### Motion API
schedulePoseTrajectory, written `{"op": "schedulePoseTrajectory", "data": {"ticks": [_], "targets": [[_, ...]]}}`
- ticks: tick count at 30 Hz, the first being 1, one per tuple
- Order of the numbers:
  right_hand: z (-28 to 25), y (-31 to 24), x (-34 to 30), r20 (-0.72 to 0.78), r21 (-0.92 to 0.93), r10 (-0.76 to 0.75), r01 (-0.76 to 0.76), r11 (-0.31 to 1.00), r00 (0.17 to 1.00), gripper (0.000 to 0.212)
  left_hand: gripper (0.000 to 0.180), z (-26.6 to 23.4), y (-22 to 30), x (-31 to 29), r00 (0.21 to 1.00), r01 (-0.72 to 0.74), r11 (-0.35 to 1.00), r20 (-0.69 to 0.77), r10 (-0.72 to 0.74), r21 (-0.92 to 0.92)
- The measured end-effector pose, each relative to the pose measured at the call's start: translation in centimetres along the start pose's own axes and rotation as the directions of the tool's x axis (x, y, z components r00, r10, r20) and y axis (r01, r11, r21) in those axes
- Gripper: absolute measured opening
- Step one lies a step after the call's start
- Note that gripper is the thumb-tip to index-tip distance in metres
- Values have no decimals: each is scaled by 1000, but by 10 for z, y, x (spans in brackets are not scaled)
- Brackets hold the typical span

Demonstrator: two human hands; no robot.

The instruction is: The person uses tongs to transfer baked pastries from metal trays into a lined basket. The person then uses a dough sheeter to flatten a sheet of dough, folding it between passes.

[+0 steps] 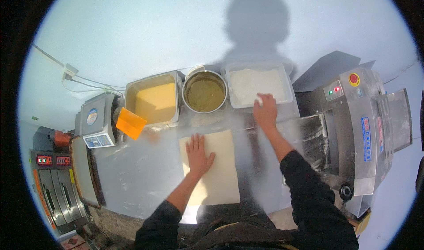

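A pale, flat rectangular sheet of dough (216, 175) lies on the metal worktop in front of me. My left hand (199, 156) rests flat on its upper left part, fingers stretched out and the thumb apart. At the near edge of a clear plastic tub (286, 100) is my right hand (266, 112), with its fingers bent together over the rim. White flour (254, 83) fills the tub, and some shows white between those fingertips.
Left of the tub stand a round metal pot (226, 93) and a metal pan (177, 119) of yellow contents. An orange scraper (131, 123) leans beside a scale (95, 122). A dough-rolling machine (349, 135) is at right, an oven-like unit (55, 183) far left.
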State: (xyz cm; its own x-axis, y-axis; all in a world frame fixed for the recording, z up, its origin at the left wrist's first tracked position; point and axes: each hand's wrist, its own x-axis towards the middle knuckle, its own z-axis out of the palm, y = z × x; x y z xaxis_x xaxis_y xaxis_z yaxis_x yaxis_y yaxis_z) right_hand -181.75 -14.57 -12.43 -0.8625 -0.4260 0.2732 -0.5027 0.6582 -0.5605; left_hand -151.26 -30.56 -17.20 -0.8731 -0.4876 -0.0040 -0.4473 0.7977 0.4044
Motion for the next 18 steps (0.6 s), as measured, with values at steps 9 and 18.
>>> {"op": "schedulePoseTrajectory", "data": {"ticks": [9,18], "targets": [[65,2,90,570,-138,-32,134,981,821,36,80,4,11,118,817,-73,993,577,6,93],[71,86,99,136,239,-90,56,970,987,30,79,-2,11,127,690,-383,923,658,303,-23]]}}
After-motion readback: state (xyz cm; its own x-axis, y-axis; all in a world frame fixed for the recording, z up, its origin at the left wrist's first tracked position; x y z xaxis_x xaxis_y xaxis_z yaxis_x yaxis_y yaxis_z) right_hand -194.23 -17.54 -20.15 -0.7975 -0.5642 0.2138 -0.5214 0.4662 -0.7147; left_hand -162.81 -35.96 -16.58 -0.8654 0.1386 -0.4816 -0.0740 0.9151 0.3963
